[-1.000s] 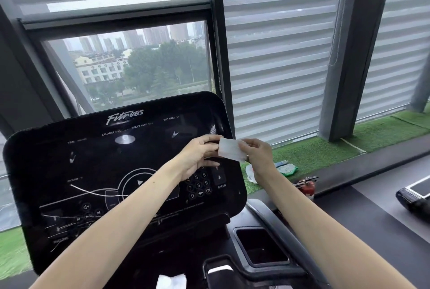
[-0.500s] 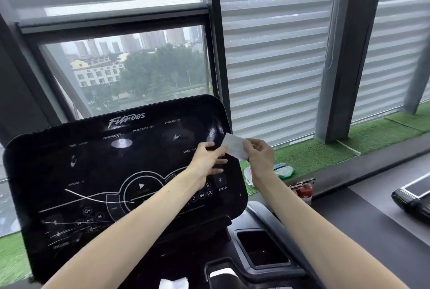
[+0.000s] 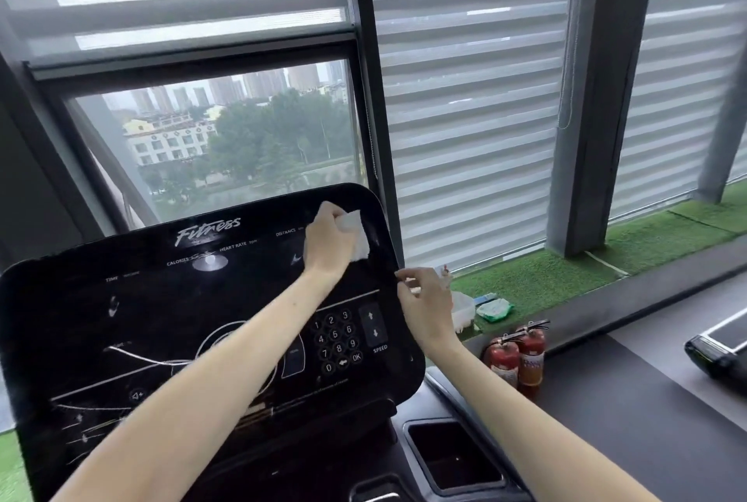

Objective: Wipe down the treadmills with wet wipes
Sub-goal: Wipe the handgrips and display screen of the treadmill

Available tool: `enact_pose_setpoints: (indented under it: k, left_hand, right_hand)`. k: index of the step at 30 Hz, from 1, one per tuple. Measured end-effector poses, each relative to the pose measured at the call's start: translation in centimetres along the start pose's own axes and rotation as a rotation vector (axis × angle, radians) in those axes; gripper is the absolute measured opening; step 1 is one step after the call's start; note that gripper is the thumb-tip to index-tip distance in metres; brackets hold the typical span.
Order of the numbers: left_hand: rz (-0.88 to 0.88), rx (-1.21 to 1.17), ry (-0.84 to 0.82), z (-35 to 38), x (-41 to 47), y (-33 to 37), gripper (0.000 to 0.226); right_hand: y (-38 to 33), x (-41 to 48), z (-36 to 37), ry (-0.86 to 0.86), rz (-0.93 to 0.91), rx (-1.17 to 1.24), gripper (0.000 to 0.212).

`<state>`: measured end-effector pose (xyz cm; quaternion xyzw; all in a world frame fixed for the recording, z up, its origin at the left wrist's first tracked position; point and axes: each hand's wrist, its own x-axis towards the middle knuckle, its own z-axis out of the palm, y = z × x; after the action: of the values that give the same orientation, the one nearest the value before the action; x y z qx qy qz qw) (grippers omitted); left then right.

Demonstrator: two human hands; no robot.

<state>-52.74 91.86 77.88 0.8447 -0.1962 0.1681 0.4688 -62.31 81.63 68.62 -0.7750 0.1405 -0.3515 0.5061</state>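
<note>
- Left hand [image 3: 327, 242] is gripping a bunched wet wipe [image 3: 357, 234], pressing it on the upper right corner of the treadmill console [image 3: 161, 319].
- Remaining panel is extending leftward and downward from the wipe; the left hand is nearer.
- Right hand [image 3: 424, 307], fingers loosely curled, is hovering at the console's right edge; any hold cannot be told.
- Fire extinguishers [image 3: 517, 356] are standing well apart, obstructing nothing.

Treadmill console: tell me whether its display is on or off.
Off, apparently: the console is black throughout, showing only printed white labels and a glare spot; no lit digits.

Head-worn, forward-down, close over console [image 3: 202, 340]
</note>
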Motion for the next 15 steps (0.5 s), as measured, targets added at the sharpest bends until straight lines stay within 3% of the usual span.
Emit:
enact_pose_setpoints:
  k: [1,5,9,11,15]
  left_hand:
    - [0.110,0.099,0.012,-0.1,1.2,0.2,0.008]
    - [0.524,0.419,0.083,0.5,4.6,1.3,0.010]
    - [0.622,0.493,0.184,1.9,4.8,0.4,0.019]
    - [0.830,0.562,0.206,3.0,3.8,-0.9,0.023]
    - [1.489,0.956,-0.098,3.4,2.1,-3.6,0.023]
  right_hand:
    - [0.6,-0.1,0.1,-0.005,-0.028,-0.082,0.021]
    - [2.5,-0.4,0.9,-0.107,-0.037,-0.222,0.033]
    - [3.1,-0.9,1.1,-0.135,-0.046,-0.236,0.037]
    - [3.4,-1.0,1.2,-0.140,-0.049,-0.244,0.039]
    - [3.8,-1.1,1.2,-0.148,-0.042,-0.244,0.045]
